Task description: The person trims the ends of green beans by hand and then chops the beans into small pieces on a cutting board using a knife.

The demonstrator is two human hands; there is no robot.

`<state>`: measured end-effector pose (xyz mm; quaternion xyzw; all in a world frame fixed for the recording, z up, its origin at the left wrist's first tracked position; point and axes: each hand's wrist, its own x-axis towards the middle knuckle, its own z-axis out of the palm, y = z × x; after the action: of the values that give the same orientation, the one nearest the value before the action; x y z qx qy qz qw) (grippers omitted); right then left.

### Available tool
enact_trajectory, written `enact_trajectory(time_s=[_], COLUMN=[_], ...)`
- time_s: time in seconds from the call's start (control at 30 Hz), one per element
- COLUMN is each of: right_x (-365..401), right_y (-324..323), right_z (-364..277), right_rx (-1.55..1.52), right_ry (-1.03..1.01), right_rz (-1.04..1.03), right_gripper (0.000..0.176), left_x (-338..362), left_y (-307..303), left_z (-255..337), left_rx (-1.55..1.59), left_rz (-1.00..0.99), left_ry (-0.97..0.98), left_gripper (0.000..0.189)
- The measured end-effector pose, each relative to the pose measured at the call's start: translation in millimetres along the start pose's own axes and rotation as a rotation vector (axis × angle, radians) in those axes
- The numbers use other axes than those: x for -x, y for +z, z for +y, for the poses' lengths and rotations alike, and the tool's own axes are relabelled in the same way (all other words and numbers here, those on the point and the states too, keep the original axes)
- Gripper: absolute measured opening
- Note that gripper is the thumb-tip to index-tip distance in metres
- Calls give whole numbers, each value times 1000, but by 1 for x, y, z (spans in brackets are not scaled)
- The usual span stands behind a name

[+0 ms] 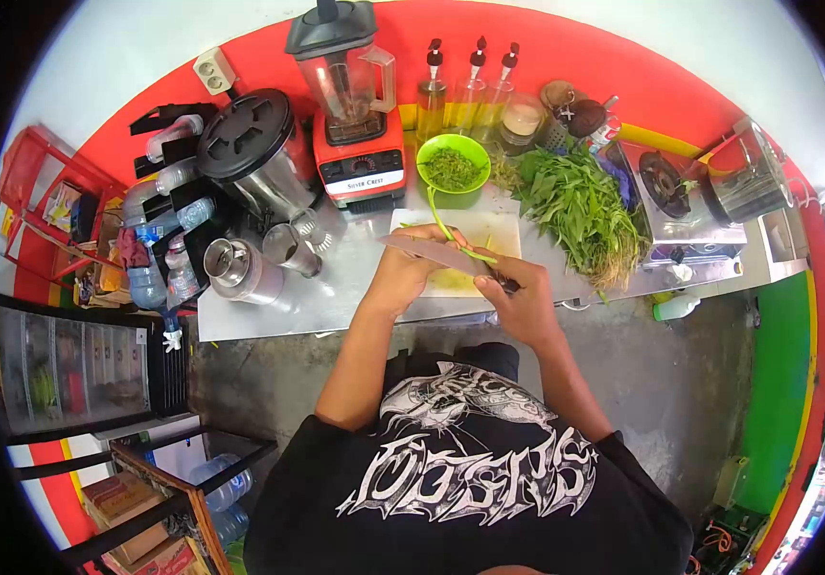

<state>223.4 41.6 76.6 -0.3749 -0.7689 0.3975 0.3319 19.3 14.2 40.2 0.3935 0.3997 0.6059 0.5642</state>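
Note:
My right hand (516, 295) is wrapped round the handle of a knife (441, 254), whose broad blade points left, across in front of my left hand. Green stems (443, 222) are pinched in my left hand (412, 264), over a white cutting board (504, 235) stained yellow-green. Just behind the board sits a bright green bowl (453, 196) holding chopped greens. A big bunch of leafy greens (575, 201) lies to the right of the board, its roots towards the table's front edge.
On the steel table (336, 305) stand a red blender (360, 158), a steel pot with black lid (254, 153), a metal jug (240, 271) and clear cups (290, 251). Pump bottles (470, 101) line the back. A stove (666, 206) with a steel pot (748, 182) is at right.

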Motion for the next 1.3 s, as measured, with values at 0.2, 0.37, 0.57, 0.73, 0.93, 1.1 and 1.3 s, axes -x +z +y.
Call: enact_trajectory(time_s=[0.2,0.37,0.57,0.73,0.93,1.1,1.3], right_x=[2,3,7,13,17,19,23], right_y=[0,1,0,2,2,-2,4], right_z=[-6,-4,0,-4,-4,-11,-1], right_rx=[-92,-69,-58,-72,-109,-236,-315], right_ry=[28,-134,-130,-95,-53,114,106], right_rz=[-20,-81,-123,-129,-123,-193,-264], right_gripper=[45,42,41,43,45,47,46], left_x=[3,7,6,9,8,7,12], left_y=[1,0,-3,-2,2,2,-9], left_z=[-4,0,1,2,3,-3,-5], left_rx=[39,42,113,37,15,-3,32], left_rz=[-10,-22,115,132,112,117,187], left_ry=[34,14,60,66,34,66,37], left_gripper=[11,14,15,15,17,18,22])
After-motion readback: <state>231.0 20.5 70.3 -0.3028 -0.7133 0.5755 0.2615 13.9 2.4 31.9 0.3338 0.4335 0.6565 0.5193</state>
